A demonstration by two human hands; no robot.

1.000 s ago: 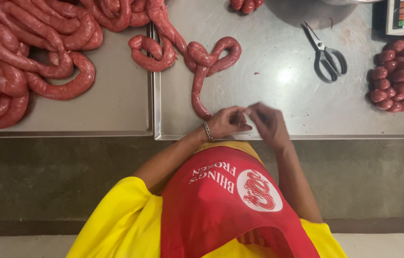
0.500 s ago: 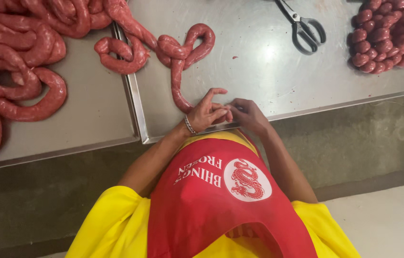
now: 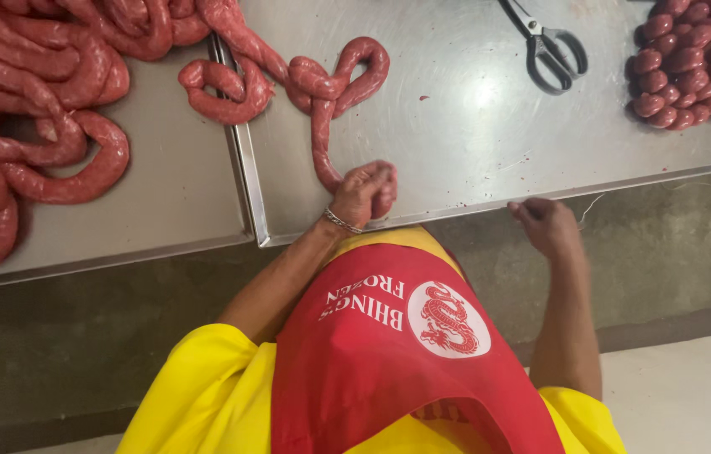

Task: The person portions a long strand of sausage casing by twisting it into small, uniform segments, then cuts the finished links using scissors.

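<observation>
Sausage rope (image 3: 322, 126), red and uncut, ran from the heap at 10 o'clock across the steel table (image 3: 456, 126) and down to the near edge at centre. Left hand (image 3: 361, 193) was closed in a fist around the rope's lower end, just above the table edge; a thin metal bracelet (image 3: 341, 221) sat on that wrist. The end of the rope showed past the fingers on the 3 o'clock side of the fist.

Right hand (image 3: 547, 225) was off the sausage, at 4 o'clock from the left hand, at the table's front edge. Its fingers were curled, thumb and forefinger pinched together; a thin pale string (image 3: 588, 206) lay right beside them, but whether they held it could not be told.

Scissors (image 3: 547, 46) with dark handles lay at 1 o'clock on the table, blades closed, well apart from both hands. Pile of short tied links (image 3: 696, 63) sat at 2 o'clock, near the far right edge. Heap of thick sausage coils (image 3: 28, 109) covered the second steel surface (image 3: 162, 219) at 9 to 11 o'clock. Red apron (image 3: 397, 353) over yellow shirt (image 3: 196, 387) filled the lower centre.
</observation>
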